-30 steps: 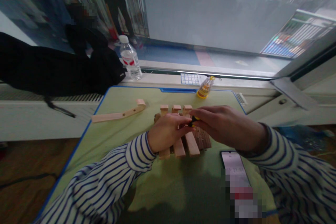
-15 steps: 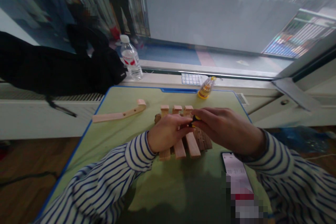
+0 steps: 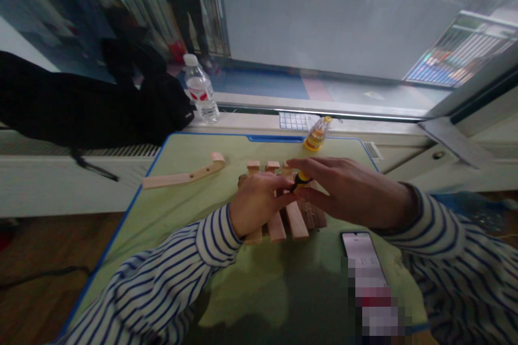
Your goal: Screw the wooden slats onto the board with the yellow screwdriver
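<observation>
A small screwdriver (image 3: 301, 180) with a yellow-and-black handle stands tilted over the wooden pieces; its tip is hidden. My right hand (image 3: 352, 191) has its fingers and thumb loosely around the handle. At the handle's lower black end, my left hand (image 3: 259, 199) pinches with thumb and fingertips, its palm resting over the wood. Beneath both hands, several pale wooden strips (image 3: 296, 221) with raised end blocks lie side by side across a brown, bark-like wooden piece (image 3: 314, 210). The point where the screwdriver meets the wood is covered by my left fingers.
One loose wooden strip (image 3: 174, 179) with two holes lies at the table's left. A yellow-capped clear bottle (image 3: 316, 135) stands at the back edge. A phone (image 3: 362, 253) lies at right front. On the sill are a water bottle (image 3: 201, 91) and black cloth (image 3: 89, 102).
My right hand has turned and shifted slightly right, its fingers looser, so more of the yellow handle shows. My left hand stays almost in place.
</observation>
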A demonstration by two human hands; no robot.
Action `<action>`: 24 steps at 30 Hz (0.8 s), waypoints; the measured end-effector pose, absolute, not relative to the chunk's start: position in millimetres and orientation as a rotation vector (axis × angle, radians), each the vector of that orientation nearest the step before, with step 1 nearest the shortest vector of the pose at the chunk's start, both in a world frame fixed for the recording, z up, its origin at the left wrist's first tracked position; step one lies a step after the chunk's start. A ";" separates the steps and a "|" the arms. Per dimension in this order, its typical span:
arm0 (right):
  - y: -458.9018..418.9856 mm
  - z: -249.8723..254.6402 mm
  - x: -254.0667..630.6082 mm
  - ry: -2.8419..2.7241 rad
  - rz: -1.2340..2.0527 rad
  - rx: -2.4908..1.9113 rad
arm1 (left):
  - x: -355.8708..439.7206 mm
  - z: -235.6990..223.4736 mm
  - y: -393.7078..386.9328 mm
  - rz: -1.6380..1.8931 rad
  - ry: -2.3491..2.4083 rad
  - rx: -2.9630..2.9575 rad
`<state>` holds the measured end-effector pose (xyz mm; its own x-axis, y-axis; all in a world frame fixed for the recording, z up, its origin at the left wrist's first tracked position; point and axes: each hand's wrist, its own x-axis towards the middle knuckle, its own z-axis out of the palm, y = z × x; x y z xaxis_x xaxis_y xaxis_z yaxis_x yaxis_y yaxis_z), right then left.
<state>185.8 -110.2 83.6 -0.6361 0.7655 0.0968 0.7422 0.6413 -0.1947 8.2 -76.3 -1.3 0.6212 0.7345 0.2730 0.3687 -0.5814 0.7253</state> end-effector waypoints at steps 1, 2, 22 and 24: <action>-109.5 84.0 185.9 -2.690 0.225 -1.220 | 8.1 -1.6 -76.9 0.750 0.878 2.221; -108.9 84.0 186.1 -2.700 0.245 -1.199 | 8.2 -1.8 -77.5 0.745 0.890 2.229; -111.4 73.6 189.4 -2.667 0.299 -1.231 | 9.4 3.1 -73.8 0.690 0.765 2.257; -111.9 72.4 188.6 -2.657 0.267 -1.254 | 9.5 2.5 -73.1 0.680 0.748 2.251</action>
<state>188.6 -111.9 72.4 -0.6236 0.7760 0.0948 0.7415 0.6256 -0.2425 9.5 -73.1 2.5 0.7010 0.6647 0.2585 0.3208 -0.6176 0.7181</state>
